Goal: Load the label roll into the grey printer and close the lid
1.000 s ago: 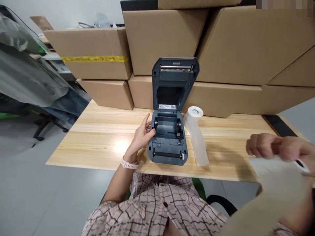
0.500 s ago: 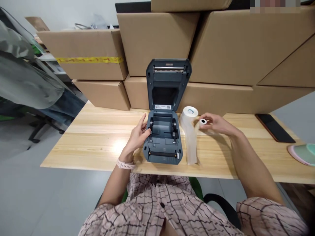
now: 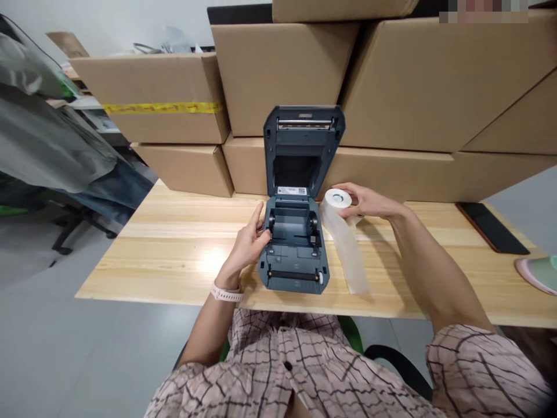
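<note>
A dark grey label printer [image 3: 292, 249] stands on the table with its lid [image 3: 300, 151] raised, and its roll compartment holds no roll. My left hand [image 3: 249, 244] grips the printer's left side, thumb over the rim and index finger stretched upward. Just right of the printer, a white label roll [image 3: 338, 198] stands on end, a loose strip [image 3: 350, 255] trailing from it toward the front edge. Fingers and thumb of my right hand [image 3: 363, 201] close around the roll's right side. A pale bit shows beneath that hand, too hidden to make out.
Stacked cardboard boxes [image 3: 282, 75] line the back of the wooden table [image 3: 174, 249]. At the right lie a dark phone [image 3: 491, 227] and a green and pink object [image 3: 539, 273]. A person in grey [image 3: 56, 133] stands at the left beside a chair base [image 3: 72, 229].
My right hand has moved left from the small white roll with a dark core onto the larger label roll. The loose strip's lower end has swung right. My left hand keeps its hold.
</note>
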A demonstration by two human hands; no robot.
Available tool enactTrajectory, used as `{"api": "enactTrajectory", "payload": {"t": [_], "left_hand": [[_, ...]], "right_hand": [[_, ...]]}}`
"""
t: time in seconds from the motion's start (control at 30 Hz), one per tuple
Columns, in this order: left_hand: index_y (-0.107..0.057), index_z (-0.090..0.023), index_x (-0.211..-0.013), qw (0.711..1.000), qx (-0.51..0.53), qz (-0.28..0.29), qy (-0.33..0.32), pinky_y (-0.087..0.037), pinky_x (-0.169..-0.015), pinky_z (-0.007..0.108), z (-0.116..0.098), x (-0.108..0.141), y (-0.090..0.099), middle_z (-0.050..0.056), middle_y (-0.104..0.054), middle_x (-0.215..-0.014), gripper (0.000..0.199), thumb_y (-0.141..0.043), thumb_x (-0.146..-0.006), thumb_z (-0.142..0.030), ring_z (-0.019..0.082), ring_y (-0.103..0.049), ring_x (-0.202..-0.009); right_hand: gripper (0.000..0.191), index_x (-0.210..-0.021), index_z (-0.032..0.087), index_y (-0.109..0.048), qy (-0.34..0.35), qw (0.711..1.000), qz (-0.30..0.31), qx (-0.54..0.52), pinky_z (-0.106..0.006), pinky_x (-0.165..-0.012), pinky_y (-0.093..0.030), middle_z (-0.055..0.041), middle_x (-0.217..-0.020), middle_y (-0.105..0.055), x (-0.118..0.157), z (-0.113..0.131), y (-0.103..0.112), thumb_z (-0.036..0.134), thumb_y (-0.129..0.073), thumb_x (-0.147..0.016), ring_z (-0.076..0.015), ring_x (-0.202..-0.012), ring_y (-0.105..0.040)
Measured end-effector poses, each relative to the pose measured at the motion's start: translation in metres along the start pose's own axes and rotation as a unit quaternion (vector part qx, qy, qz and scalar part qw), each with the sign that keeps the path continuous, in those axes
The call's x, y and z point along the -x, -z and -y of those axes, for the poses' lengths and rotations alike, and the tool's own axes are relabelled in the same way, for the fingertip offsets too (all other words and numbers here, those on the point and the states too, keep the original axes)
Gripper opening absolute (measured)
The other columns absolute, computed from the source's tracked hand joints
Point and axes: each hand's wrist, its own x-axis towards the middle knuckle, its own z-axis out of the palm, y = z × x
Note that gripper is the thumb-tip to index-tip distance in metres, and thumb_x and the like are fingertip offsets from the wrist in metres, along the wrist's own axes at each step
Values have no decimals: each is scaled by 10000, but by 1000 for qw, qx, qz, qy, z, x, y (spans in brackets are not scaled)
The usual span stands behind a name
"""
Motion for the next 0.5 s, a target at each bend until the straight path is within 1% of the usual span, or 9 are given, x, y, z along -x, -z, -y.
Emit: {"api": "enactTrajectory", "payload": {"t": [0.1, 0.17, 0.2, 0.27, 0.33, 0.4, 0.43, 0.47, 0.5], "left_hand": [[-156, -237, -1688, 1000, -22, 1, -3, -482, -1085, 419, 1, 0, 0, 160, -617, -1501, 904, -610, -906, -247, 252, -649, -1275], [-149, -231, -1689, 1000, -22, -1, -2, -482, -1084, 421, 2, 0, 0, 164, -604, -1515, 907, -607, -906, -245, 256, -646, -1284], [-152, -231, -1688, 1000, -20, -2, 0, -484, -1081, 420, 3, 0, 0, 164, -603, -1517, 907, -609, -905, -244, 258, -649, -1282], [-167, -240, -1687, 1000, -16, -6, 3, -490, -1073, 418, 3, 0, 0, 160, -603, -1519, 901, -614, -904, -242, 260, -658, -1273], [-176, -242, -1686, 1000, -16, -6, 6, -487, -1079, 419, 3, 0, 0, 160, -596, -1527, 892, -613, -908, -245, 263, -654, -1283], [-175, -226, -1686, 1000, -17, -5, 8, -480, -1092, 422, 2, 0, -1, 170, -584, -1536, 886, -607, -913, -255, 267, -646, -1299], [-173, -220, -1686, 1000, -17, -5, 8, -477, -1097, 424, 1, 1, -1, 174, -579, -1539, 883, -604, -916, -261, 268, -644, -1304], [-173, -218, -1686, 1000, -16, -5, 6, -474, -1101, 427, 1, 1, -1, 173, -577, -1542, 880, -600, -918, -265, 268, -643, -1305], [-177, -221, -1685, 1000, -16, -6, 5, -473, -1103, 430, 1, 1, -1, 169, -578, -1542, 875, -598, -919, -265, 268, -644, -1304]], "right_hand": [[791, -1271, 212, -586, -7, 1000, -16, -8, -488, -1007, -562, -113, -1279, -698, -6, 3, -7, 415, -903, -576, -305, -1158, -663], [762, -1190, 202, -602, 0, 998, -48, -32, -463, -976, -566, -109, -1225, -711, -2, 3, -8, 418, -910, -528, -298, -1111, -670], [764, -1170, 208, -600, 5, 996, -67, -52, -451, -957, -569, -107, -1220, -711, 1, 5, -8, 428, -913, -508, -301, -1102, -673], [780, -1190, 248, -576, 17, 987, -100, -121, -425, -894, -582, -97, -1251, -705, 7, 11, -7, 460, -908, -517, -311, -1093, -685], [722, -1222, 305, -535, 28, 969, -111, -217, -415, -830, -590, -85, -1300, -700, 11, 25, -9, 530, -856, -616, -316, -1089, -700], [587, -1211, 329, -510, 45, 948, -100, -299, -429, -810, -594, -77, -1290, -714, 14, 46, -16, 614, -733, -748, -318, -1097, -708], [547, -1202, 326, -503, 59, 944, -88, -313, -438, -810, -594, -77, -1252, -728, 15, 59, -22, 634, -679, -787, -320, -1097, -708], [534, -1208, 319, -496, 81, 950, -69, -293, -440, -808, -593, -77, -1211, -738, 17, 73, -28, 637, -650, -808, -320, -1092, -708], [545, -1226, 312, -493, 103, 963, -47, -243, -434, -801, -589, -75, -1181, -739, 18, 86, -35, 622, -657, -810, -317, -1082, -706]]}}
